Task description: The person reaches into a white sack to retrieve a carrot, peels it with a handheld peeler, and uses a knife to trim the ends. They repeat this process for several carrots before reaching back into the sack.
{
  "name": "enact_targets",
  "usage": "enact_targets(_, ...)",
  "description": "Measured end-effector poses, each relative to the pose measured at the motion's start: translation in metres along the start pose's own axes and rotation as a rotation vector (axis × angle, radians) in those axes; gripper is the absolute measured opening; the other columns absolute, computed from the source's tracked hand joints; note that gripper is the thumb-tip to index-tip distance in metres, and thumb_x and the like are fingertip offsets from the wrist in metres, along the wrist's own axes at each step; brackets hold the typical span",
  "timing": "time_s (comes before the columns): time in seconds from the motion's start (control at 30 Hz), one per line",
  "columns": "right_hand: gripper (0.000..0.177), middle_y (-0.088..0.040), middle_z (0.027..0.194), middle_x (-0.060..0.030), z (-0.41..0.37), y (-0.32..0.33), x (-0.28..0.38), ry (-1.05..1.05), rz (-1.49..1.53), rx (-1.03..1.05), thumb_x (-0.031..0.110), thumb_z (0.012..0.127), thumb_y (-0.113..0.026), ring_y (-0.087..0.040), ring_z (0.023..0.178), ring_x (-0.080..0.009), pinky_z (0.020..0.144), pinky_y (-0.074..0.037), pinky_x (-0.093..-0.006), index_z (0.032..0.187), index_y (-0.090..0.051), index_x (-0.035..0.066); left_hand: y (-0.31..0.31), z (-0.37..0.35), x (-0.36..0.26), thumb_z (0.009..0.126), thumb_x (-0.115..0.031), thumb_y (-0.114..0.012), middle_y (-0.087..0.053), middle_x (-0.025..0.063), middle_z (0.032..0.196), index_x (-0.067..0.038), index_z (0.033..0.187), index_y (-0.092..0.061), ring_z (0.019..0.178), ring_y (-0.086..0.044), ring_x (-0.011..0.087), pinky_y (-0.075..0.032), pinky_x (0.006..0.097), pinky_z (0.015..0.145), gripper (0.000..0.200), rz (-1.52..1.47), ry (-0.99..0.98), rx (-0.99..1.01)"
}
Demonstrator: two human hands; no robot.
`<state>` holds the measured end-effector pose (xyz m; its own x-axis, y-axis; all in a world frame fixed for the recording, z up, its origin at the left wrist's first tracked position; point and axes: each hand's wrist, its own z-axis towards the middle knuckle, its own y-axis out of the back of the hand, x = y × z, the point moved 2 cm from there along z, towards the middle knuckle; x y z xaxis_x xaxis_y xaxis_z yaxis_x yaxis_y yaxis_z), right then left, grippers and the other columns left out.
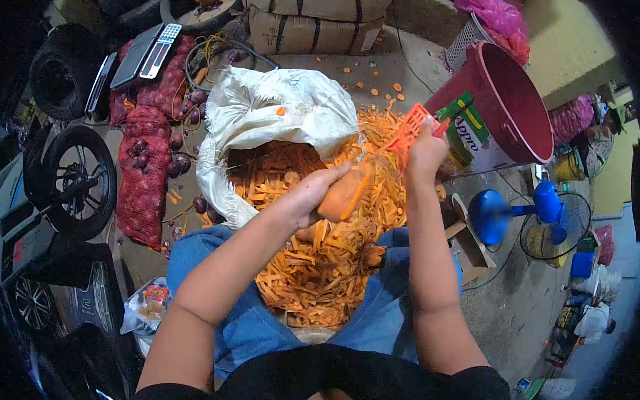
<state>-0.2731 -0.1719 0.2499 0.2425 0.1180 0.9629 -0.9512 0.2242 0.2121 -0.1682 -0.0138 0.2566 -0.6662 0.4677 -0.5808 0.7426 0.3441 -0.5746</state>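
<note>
My left hand (313, 197) is wrapped round a thick, peeled orange carrot (346, 193) with flat-cut sides, held over a heap of orange peelings (315, 263). My right hand (428, 154) is closed on the handle of an orange plastic peeler (406, 135) with a slotted body. The peeler is to the right of the carrot and above it in view; the two are apart. Behind my left hand lies a white woven sack (281, 106), its mouth open towards me, with more orange pieces inside.
A red bucket (486, 102) leans beside my right hand. Net bags of onions (146, 178) and a scale (146, 58) are at left, near a motorbike wheel (72, 173). A blue fan (493, 215) stands at right. Carrot slices (375, 92) dot the floor. A person (593, 324) is far right.
</note>
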Motion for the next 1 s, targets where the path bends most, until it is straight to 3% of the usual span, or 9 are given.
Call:
enact_targets(0.07,0.022,-0.044,0.054,-0.0035,-0.023,-0.01,0.006,0.096,0.334,0.258,0.018,0.079,-0.045,-0.039,0.05,-0.0108,0.047,-0.033,-0.0263,0.07,-0.048,-0.001,0.011,0.013,0.005,0.084,-0.03,-0.033,-0.055,0.0059,0.086,-0.005,0.098,-0.047,0.071,-0.054,0.0131,-0.045,0.0266,0.06,0.033,-0.059,-0.002,-0.011)
enact_targets(0.17,0.024,-0.041,0.058,0.0024,-0.071,-0.011,0.031,0.237,0.083,0.46,0.023,0.081,-0.045,-0.035,0.053,-0.0058,0.047,-0.03,-0.0222,0.07,-0.048,0.002,0.014,0.021,0.01,0.083,-0.032,-0.034,-0.055,0.0062,0.089,-0.006,0.1,-0.047,0.074,-0.055,0.0135,-0.047,0.0285,0.061,0.034,-0.123,-0.042,-0.008)
enact_targets(0.33,0.024,-0.04,0.055,0.0023,-0.057,-0.015,0.022,0.322,0.045,0.332,0.021,0.081,-0.044,-0.034,0.051,-0.0054,0.046,-0.029,-0.0231,0.066,-0.046,0.002,0.018,0.024,0.016,0.084,-0.033,-0.031,-0.055,0.0061,0.084,-0.004,0.098,-0.046,0.068,-0.055,0.0135,-0.046,0.0266,0.056,0.035,-0.014,-0.032,0.048)
enact_targets(0.4,0.022,-0.046,0.055,-0.0056,-0.021,-0.007,0.004,0.148,-0.001,0.229,0.018,0.079,-0.044,-0.041,0.052,-0.0121,0.049,-0.035,-0.0269,0.07,-0.049,-0.001,0.007,0.017,0.019,0.084,-0.032,-0.031,-0.055,0.0067,0.082,-0.003,0.098,-0.045,0.065,-0.056,0.0149,-0.047,0.0286,0.049,0.035,0.006,0.008,0.069)
enact_targets(0.5,0.02,-0.047,0.058,-0.0037,0.005,-0.002,-0.013,0.115,-0.066,0.089,0.017,0.079,-0.044,-0.043,0.056,-0.0107,0.052,-0.036,-0.0259,0.072,-0.05,-0.001,0.006,0.014,0.018,0.085,-0.032,-0.03,-0.055,0.0067,0.082,-0.003,0.097,-0.046,0.068,-0.056,0.0155,-0.047,0.0284,0.053,0.035,-0.009,0.004,0.035)
enact_targets(0.6,0.022,-0.04,0.055,0.0019,-0.034,-0.005,0.025,0.152,0.22,0.231,0.015,0.081,-0.043,-0.035,0.051,-0.0063,0.046,-0.03,-0.0239,0.063,-0.045,0.001,0.017,0.027,0.016,0.085,-0.031,-0.029,-0.055,0.0062,0.083,-0.004,0.097,-0.046,0.071,-0.055,0.015,-0.046,0.0271,0.061,0.034,-0.104,-0.003,0.001)
enact_targets(0.73,0.019,-0.044,0.052,-0.0047,-0.083,-0.009,0.041,0.415,-0.027,0.406,0.017,0.079,-0.045,-0.041,0.048,-0.0133,0.046,-0.034,-0.0282,0.072,-0.048,0.0,0.017,0.029,0.013,0.084,-0.031,-0.029,-0.054,0.0077,0.091,-0.005,0.102,-0.046,0.078,-0.055,0.016,-0.046,0.0288,0.064,0.036,-0.07,-0.143,-0.007)
enact_targets(0.87,0.02,-0.043,0.052,-0.0043,-0.061,-0.012,0.027,0.365,-0.044,0.364,0.018,0.079,-0.046,-0.039,0.045,-0.0145,0.043,-0.033,-0.0293,0.072,-0.048,0.0,0.004,0.013,0.006,0.085,-0.031,-0.028,-0.054,0.0052,0.082,-0.005,0.094,-0.049,0.069,-0.053,0.0128,-0.044,0.0251,0.062,0.035,-0.087,-0.126,0.004)
enact_targets(1.0,0.023,-0.043,0.053,-0.0038,-0.001,-0.003,0.002,0.231,-0.055,0.024,0.02,0.079,-0.045,-0.036,0.047,-0.0118,0.045,-0.032,-0.0273,0.07,-0.048,-0.001,0.005,0.014,0.022,0.085,-0.032,-0.031,-0.054,0.0055,0.083,-0.004,0.098,-0.047,0.071,-0.053,0.012,-0.043,0.0243,0.062,0.034,0.169,-0.066,0.074)
